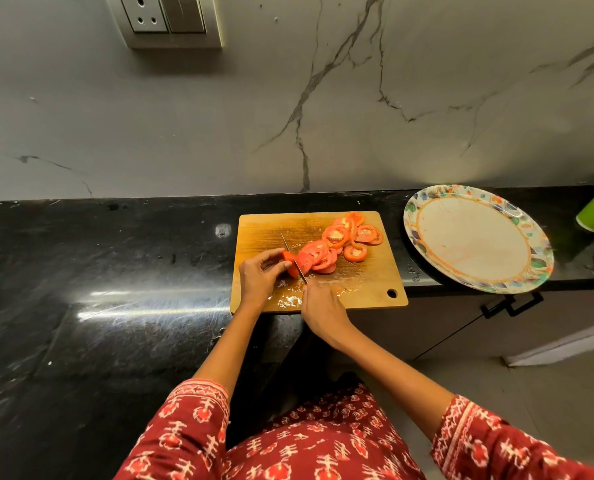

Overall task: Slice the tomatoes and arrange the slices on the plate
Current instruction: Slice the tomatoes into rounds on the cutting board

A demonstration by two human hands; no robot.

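Plate [427, 216] bare; left hand [259, 275] pinches tomato [294, 266], right hand [321, 311] seemingly grips knife [294, 259]

Dim, warm indoor light. Hard specular streak on the black tabletop [115, 271] left of the cutting board [365, 285], small hotspot near its far-left corner. Strong wide-angle bowing at frame edges. Centre sharp; lower edge, sleeves [191, 434] slightly soft.

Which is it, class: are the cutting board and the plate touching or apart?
Apart. The head view shows a strip of black counter between the cutting board and the plate.
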